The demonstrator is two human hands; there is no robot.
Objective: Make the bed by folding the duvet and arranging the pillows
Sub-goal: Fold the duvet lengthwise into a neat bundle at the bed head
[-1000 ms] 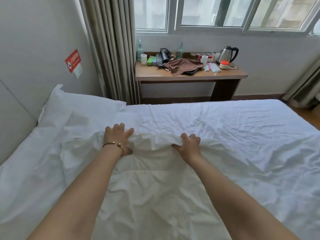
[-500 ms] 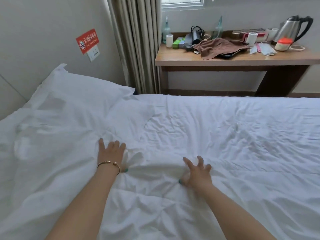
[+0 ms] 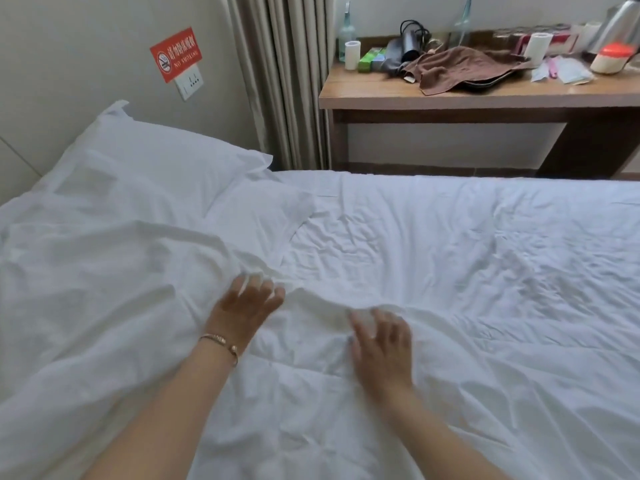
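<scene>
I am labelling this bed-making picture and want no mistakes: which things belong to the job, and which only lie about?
Belong to the job:
white duvet, under both hands
pillow at the headboard end
left hand and right hand, fingers spread on the duvet

Only lying about, on the wooden desk:
brown towel
hair dryer
paper roll
kettle

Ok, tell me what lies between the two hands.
In the head view, only a raised, bunched ridge of white duvet lies between the left hand and right hand.
</scene>
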